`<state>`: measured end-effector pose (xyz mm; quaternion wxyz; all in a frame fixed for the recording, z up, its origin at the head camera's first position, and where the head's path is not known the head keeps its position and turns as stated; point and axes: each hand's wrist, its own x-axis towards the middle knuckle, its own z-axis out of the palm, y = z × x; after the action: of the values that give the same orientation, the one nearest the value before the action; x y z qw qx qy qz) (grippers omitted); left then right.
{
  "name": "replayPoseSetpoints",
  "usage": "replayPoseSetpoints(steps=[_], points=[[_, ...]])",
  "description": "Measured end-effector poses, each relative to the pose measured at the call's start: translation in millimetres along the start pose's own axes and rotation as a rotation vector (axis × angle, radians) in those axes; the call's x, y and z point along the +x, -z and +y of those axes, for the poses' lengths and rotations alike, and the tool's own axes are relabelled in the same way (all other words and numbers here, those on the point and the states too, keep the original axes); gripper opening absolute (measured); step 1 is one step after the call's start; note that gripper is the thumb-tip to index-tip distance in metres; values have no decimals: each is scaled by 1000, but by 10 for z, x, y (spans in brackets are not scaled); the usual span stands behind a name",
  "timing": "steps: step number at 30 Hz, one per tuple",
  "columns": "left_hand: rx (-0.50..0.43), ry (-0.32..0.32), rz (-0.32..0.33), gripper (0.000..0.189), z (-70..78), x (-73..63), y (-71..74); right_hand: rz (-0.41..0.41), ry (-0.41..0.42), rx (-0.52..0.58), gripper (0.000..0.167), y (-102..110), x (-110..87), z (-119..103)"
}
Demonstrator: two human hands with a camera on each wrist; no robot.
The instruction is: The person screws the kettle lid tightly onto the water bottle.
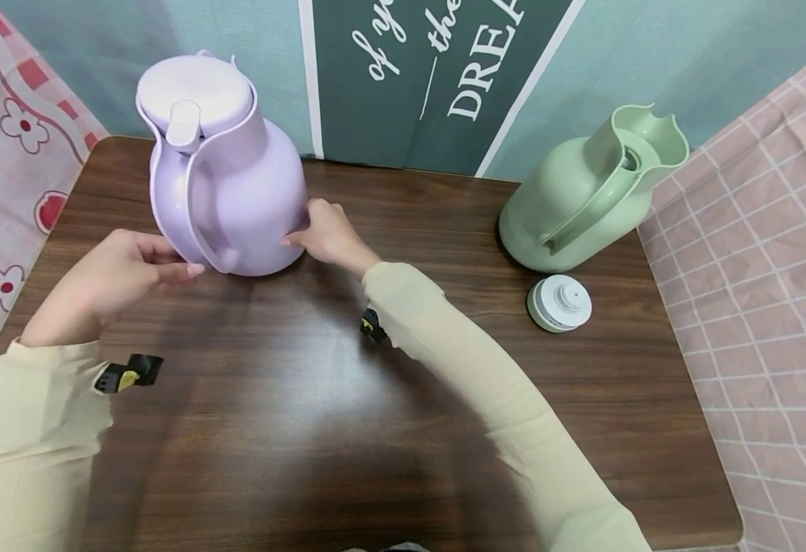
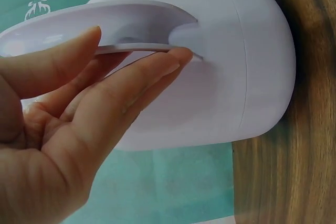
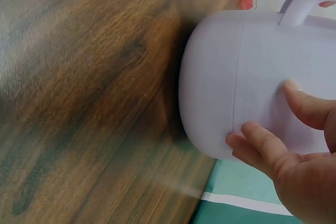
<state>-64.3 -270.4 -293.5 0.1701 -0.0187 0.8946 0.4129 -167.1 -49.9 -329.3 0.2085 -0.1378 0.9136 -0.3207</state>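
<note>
A lilac thermos jug (image 1: 258, 184) with a lid stands upright at the back left of the table. My left hand (image 1: 126, 268) is at the lower part of its handle (image 2: 142, 19), fingers nearly straight and touching or very close to the edge. In the left wrist view, the thumb is spread apart from those fingers. On the jug's other side, my right hand (image 1: 330, 234) rests thumb and fingertips against the smooth body, as the right wrist view also shows; the fingers (image 3: 262, 140) lie low near the seam.
A green thermos jug (image 1: 575, 199) stands lidless at the back right. In front of it, a white-and-green stopper (image 1: 560, 303) sits on the brown wooden table (image 1: 292, 429). Behind hangs a teal cloth (image 1: 264, 38) with lettering; a pink checked cloth (image 1: 775, 253) borders the right.
</note>
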Motion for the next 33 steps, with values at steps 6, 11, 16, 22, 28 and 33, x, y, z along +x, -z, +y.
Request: replayPoseSetpoints(steps=[6, 11, 16, 22, 28, 33], points=[[-70, 28, 1, 20, -44, 55, 27, -20, 5, -29, 43, -26, 55, -62], [-126, 37, 11, 15, -76, 67, 56, -35, -4, -92, 41, -38, 101, -135], [-130, 35, 24, 25, -103, 74, 82, -88, -17, -139, 30, -40, 118, -215], [-213, 56, 4, 28, -136, 104, 115, -112, -22, -187, 26, -22, 142, -279], [-250, 66, -3, 27, -139, 128, 133, -144, -31, -225, 24, -8, 165, -309], [-272, 66, -12, 27, -133, 142, 137, -169, -36, -255, 32, 2, 180, -313]])
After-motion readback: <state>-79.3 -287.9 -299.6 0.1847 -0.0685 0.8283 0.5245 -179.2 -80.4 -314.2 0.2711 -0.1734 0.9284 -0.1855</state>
